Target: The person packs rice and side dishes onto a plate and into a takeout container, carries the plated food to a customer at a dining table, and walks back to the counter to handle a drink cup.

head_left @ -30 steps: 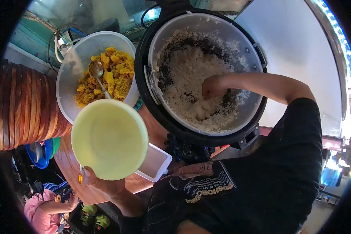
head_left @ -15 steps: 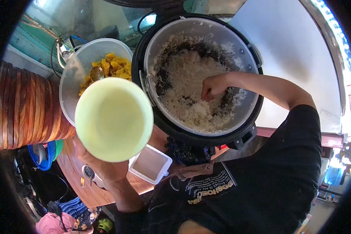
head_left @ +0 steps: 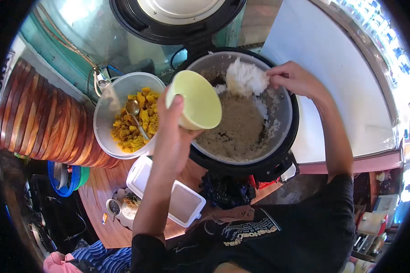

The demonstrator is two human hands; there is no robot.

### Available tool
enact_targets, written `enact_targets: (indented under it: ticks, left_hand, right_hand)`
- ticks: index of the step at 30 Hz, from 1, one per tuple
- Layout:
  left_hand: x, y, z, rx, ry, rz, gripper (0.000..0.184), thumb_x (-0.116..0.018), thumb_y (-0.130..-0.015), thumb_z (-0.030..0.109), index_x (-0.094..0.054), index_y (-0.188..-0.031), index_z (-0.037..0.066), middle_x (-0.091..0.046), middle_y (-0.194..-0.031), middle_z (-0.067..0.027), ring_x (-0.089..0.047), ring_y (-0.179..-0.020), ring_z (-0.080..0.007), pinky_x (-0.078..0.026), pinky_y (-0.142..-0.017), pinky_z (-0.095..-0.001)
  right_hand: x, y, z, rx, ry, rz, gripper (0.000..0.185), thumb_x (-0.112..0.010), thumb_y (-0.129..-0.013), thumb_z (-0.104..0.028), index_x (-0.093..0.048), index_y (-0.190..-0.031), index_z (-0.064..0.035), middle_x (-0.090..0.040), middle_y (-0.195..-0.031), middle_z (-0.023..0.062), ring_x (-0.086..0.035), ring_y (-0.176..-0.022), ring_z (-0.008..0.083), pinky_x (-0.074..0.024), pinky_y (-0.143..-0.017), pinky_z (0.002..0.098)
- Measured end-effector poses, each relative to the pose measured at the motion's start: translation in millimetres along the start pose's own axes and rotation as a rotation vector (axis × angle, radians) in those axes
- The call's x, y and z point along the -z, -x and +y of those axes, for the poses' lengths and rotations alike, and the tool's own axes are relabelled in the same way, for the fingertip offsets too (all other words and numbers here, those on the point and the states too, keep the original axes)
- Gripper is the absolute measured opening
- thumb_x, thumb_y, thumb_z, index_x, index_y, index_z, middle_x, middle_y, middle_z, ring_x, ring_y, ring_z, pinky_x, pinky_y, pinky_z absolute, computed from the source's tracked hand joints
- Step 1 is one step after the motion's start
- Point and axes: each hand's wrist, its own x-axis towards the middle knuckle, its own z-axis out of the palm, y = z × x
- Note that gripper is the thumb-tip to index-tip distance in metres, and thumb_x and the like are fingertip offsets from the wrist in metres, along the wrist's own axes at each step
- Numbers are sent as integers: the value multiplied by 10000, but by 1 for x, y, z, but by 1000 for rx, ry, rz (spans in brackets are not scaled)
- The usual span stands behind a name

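Observation:
My left hand (head_left: 173,132) grips a pale green bowl (head_left: 195,100), its thumb over the rim. The bowl is tilted towards the rice cooker and overlaps its left edge. Above the far right part of the cooker pot (head_left: 284,113), my right hand (head_left: 294,79) is closed, with a clump of white rice (head_left: 246,78) extending left from its fingers. The rice appears heaped on a rice paddle, whose blade is hidden. More rice (head_left: 237,132) lies in the pot below, with dark patches of the pot's bottom showing.
Left of the cooker stands a translucent tub (head_left: 102,123) of yellow food (head_left: 132,141) with a metal spoon (head_left: 139,118). Stacked wooden plates (head_left: 45,113) lean at far left. A white container (head_left: 187,204) and a small cup (head_left: 113,207) sit on the table. The cooker lid (head_left: 177,18) stands raised behind.
My right hand has risen from the rice to the pot's far right, bringing up a clump. The green bowl has moved right and away from the camera, tilting towards the pot. The view has shifted.

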Motion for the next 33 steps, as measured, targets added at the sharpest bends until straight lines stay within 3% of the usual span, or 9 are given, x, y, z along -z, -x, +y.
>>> enact_targets:
  ticks: [2,4,7,13,19,26,28,30,33]
  left_hand:
    - [-6,-14,-15,66,44,-44,565,-460,-910,463,-313,-1335,121,-451,-1255,-104,-486,-1157,-251,-437,-926,-473]
    - [-15,-25,-30,138,90,-92,558,-451,-911,479,-324,-1325,127,-456,-1256,-98,-494,-1148,-246,-443,-917,-476]
    - [-27,-35,-43,195,224,-150,606,-301,-922,588,-377,-1325,142,-496,-1280,-79,-517,-1147,-240,-467,-900,-468]
    - [-24,-35,-44,216,308,-164,549,-363,-922,543,-398,-1303,150,-492,-1273,-62,-510,-1149,-223,-463,-901,-445]
    - [-18,-38,-50,218,308,-164,575,-365,-913,562,-401,-1306,144,-497,-1270,-69,-513,-1144,-224,-466,-896,-441]
    - [-7,-33,-38,208,244,-116,590,-387,-905,562,-413,-1288,114,-520,-1241,-92,-512,-1150,-242,-452,-899,-470]
    - [-6,-28,-30,153,260,-56,610,-404,-893,573,-412,-1286,107,-519,-1242,-99,-507,-1160,-252,-441,-905,-487]
    - [-5,-23,-20,151,261,-96,620,-365,-909,573,-377,-1324,113,-482,-1297,-114,-486,-1193,-283,-419,-966,-504]
    - [-10,-9,-2,52,269,-83,661,-413,-881,592,-363,-1317,98,-480,-1279,-119,-501,-1165,-266,-425,-933,-468]
  right_hand:
    - [-5,20,-23,3,1,212,296,-605,-849,-144,-636,-1110,-9,-670,-819,46,-570,-687,111,-462,-650,243]
    - [-28,34,-49,276,271,612,279,-581,-819,-124,-646,-1069,-19,-660,-840,103,-619,-667,190,-491,-622,309]
    - [-76,41,-60,376,579,742,304,-575,-799,-93,-636,-1096,-67,-606,-822,94,-607,-697,233,-502,-621,332]
    - [-82,42,-56,528,486,847,399,-592,-748,-30,-619,-1139,-106,-572,-815,67,-596,-786,236,-509,-632,348]
    - [-75,43,-57,551,490,844,358,-602,-768,-34,-628,-1120,-91,-563,-786,87,-593,-739,243,-501,-619,352]
    - [-30,23,-43,333,264,777,242,-570,-807,-53,-660,-1031,-61,-629,-807,140,-611,-680,299,-501,-638,378]
    - [-32,1,-27,188,722,718,202,-558,-790,-37,-665,-962,-26,-649,-894,191,-645,-773,319,-517,-680,415]
    - [-57,-45,-7,-181,841,234,173,-544,-790,-64,-662,-897,4,-646,-903,224,-646,-846,354,-524,-712,454]
    - [-117,-85,18,-11,987,-99,164,-581,-771,-99,-668,-862,6,-659,-885,205,-654,-850,351,-531,-705,457]
